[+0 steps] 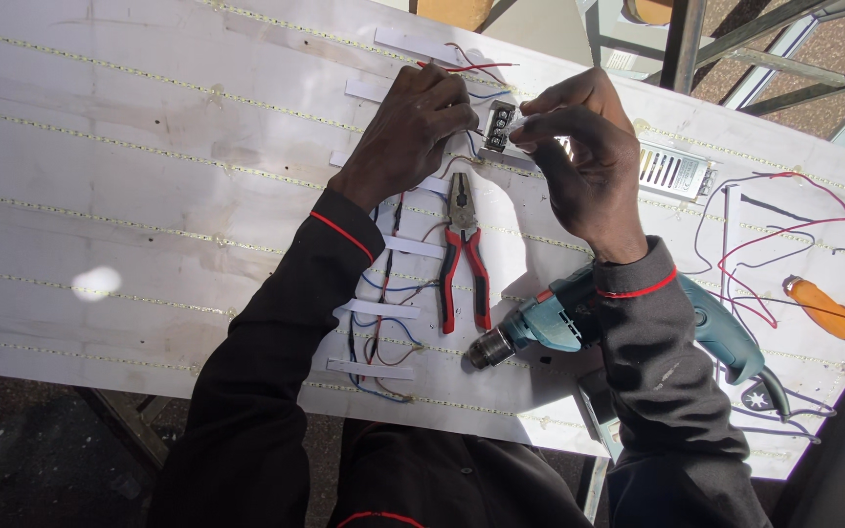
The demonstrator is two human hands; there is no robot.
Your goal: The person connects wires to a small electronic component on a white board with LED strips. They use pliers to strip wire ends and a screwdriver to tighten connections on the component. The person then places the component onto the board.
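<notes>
Nearest the camera, low and right of centre in the frame, a teal electric drill (579,318) lies on its side on the white panel (100,196), chuck pointing left, partly under the right forearm; it looks parked within reach rather than in use. Just left of it, red-handled pliers (465,256) lie flat with the jaws pointing up the frame toward the hands, again handy but untouched. Short white tape strips (379,309) pin blue and red wires (388,288) down in a column, seemingly to keep the wiring tidy between the LED strip rows (149,149).

Farther up, at top centre, the left hand (408,132) is curled, its fingertips pinching a thin wire end at the small black terminal block (499,123). The right hand (579,147) closes thumb and forefinger on that block's other side, apparently to steady it.

At the far right edge lie a perforated metal power supply (675,170) and an orange utility knife (823,308).
</notes>
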